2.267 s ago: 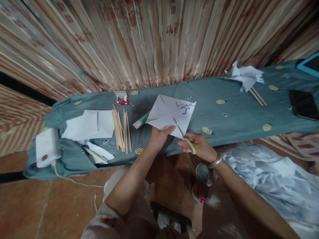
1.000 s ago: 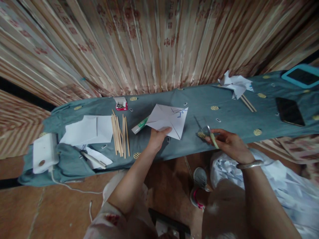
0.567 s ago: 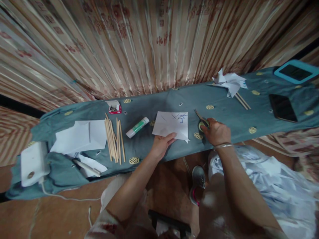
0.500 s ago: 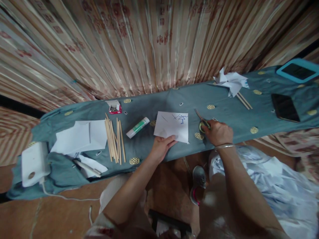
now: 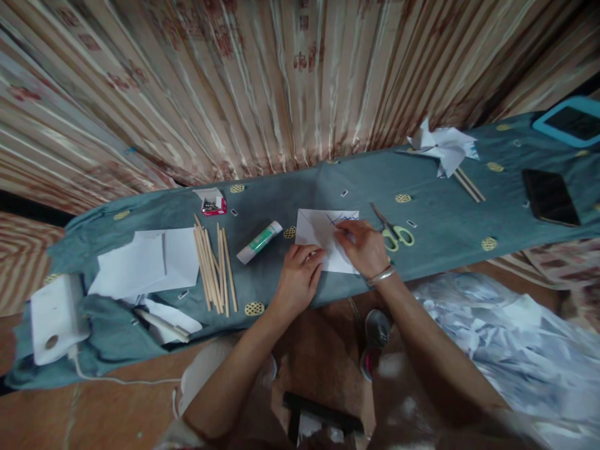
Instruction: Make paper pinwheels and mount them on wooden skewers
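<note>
A small square of white paper (image 5: 312, 231) with blue pen marks lies on the table in front of me. My left hand (image 5: 300, 275) grips its lower left edge with curled fingers. On the right half of the same paper, my right hand (image 5: 363, 247) has thumb and fingers pressed together beside the blue marks, partly covering them. Scissors with light green handles (image 5: 397, 237) rest just beyond the right hand, blades slightly apart. A glue stick (image 5: 260, 242) lies to the left of the paper.
Wooden sticks (image 5: 209, 269), a red box of small metal pieces (image 5: 214, 205) and stacked white paper (image 5: 126, 262) are on the left. A white device (image 5: 59, 319) stands at the far left. Rightward are a paper pinwheel (image 5: 443, 147), a black phone (image 5: 550, 197) and a blue-framed tablet (image 5: 572, 122).
My right hand has let go of the scissors, leaving them on the table, and moved left onto the paper. The left hand stays at the paper's lower edge, its fingers more curled.
</note>
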The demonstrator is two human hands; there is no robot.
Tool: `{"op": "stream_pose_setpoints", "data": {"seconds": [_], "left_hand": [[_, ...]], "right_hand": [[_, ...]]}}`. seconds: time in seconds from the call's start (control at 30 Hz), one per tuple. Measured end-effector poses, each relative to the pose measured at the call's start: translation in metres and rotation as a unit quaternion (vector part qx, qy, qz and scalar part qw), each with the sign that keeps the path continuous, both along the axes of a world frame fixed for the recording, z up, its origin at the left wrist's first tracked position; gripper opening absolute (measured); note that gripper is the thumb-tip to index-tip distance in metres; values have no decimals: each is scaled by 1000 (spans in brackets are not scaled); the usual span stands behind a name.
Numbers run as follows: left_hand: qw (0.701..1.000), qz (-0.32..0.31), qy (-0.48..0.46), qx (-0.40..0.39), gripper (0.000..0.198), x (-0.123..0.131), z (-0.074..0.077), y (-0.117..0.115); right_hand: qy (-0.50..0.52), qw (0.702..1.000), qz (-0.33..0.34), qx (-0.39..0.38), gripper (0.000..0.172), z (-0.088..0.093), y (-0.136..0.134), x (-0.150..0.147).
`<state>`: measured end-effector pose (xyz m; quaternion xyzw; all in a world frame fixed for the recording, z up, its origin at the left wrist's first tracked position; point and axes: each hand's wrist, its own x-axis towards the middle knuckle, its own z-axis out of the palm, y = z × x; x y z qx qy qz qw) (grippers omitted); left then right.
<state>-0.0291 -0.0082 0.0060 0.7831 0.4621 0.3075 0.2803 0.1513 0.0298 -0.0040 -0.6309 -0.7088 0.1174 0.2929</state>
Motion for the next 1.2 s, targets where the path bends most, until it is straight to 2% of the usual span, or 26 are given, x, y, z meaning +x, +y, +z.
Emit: {"op": "stream_pose_setpoints", "data": {"seconds": [0.13, 0.23, 0.37, 0.57, 0.8, 1.1, 1.2], "left_hand": [[990, -5, 142, 23, 37, 3, -17, 16], [985, -12, 173, 22, 37, 3, -23, 18], [982, -20, 187, 22, 34, 2, -22, 18], [981, -31, 189, 40, 29, 0, -20, 20], [985, -36, 148, 82, 23, -8, -20, 19], [989, -25, 127, 79, 21, -18, -23, 9], [991, -17, 103, 90, 23, -23, -22, 4]], "right_hand": [[11, 999, 33, -6, 20, -15, 7, -16], [28, 999, 43, -6, 17, -22, 9, -16], [42, 998, 50, -7, 15, -25, 12, -10], [35, 999, 33, 17, 12, -26, 23, 1], [12, 999, 6, 46, 10, -32, 37, 20], [-47, 992, -84, 84, 16, -40, 52, 43], [-37, 991, -87, 97, 21, -37, 50, 45]]}}
